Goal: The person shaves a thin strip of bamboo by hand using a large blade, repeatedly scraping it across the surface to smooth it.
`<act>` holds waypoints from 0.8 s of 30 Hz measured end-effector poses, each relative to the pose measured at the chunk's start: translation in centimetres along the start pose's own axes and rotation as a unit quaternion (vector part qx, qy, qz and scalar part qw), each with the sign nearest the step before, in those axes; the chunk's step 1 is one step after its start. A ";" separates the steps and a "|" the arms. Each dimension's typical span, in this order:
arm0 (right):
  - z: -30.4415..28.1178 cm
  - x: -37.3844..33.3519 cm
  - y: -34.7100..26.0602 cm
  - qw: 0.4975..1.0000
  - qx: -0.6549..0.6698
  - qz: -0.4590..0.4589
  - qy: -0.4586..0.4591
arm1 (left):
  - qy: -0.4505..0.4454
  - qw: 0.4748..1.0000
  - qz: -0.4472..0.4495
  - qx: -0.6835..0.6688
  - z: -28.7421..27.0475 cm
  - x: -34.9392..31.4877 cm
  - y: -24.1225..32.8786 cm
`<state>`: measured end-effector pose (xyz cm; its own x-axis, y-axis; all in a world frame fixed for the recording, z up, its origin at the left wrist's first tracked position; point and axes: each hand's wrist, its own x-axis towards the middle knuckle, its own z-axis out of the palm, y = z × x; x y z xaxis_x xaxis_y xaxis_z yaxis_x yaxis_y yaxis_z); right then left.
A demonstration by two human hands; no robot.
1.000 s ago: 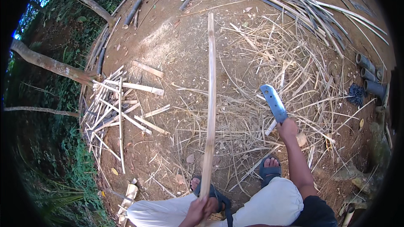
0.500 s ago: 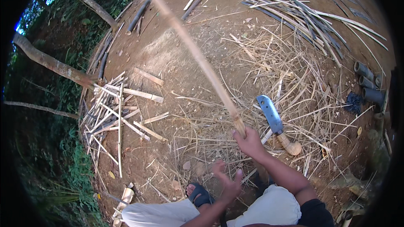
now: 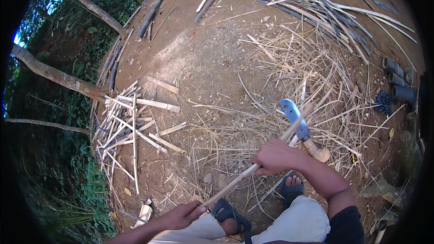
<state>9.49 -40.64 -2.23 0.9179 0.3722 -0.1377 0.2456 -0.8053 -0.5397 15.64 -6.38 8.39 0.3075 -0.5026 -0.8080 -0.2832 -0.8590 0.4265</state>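
Note:
A long, thin bamboo strip (image 3: 233,182) slants across in front of me, from lower left to upper right. My left hand (image 3: 186,214) is closed on its lower left end, low above my leg. Farther up, my right hand (image 3: 276,157) grips it near the middle. The strip's far part passes over a broad-bladed machete (image 3: 289,108), which lies on the shavings beyond my right hand. Several holes show in the machete's steel blade, and its handle (image 3: 317,151) is pale and knobbed.
Bamboo shavings (image 3: 253,133) cover the ground ahead and right. At left lies a pile of split bamboo pieces (image 3: 124,129); another bundle of strips (image 3: 316,16) is at the far right. Dark bamboo tubes (image 3: 402,93) sit at the right edge. Tree trunks (image 3: 58,74) and plants border the left.
The bamboo strip has swung from pointing away at upper left to slanting toward upper right. My left hand, previously free, has moved left and taken hold of its end.

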 end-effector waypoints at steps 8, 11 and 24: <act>6.4 -2.0 9.7 0.818 0.065 0.321 0.472 | -0.019 0.892 -0.072 -0.445 7.5 4.1 -0.7; 14.7 -6.0 15.4 0.800 0.090 0.529 0.267 | -0.048 0.893 -0.056 -0.444 8.8 6.5 -1.0; 20.0 -8.8 17.9 0.826 0.125 0.521 0.176 | -0.044 0.878 -0.117 -0.461 13.0 10.8 -2.3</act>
<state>-0.41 -49.10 -27.25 0.6342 -0.6554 -0.4101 -0.7670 -0.4664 -0.4407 7.80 -8.58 -6.61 0.1764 -0.3273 -0.9283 0.6474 -0.6718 0.3599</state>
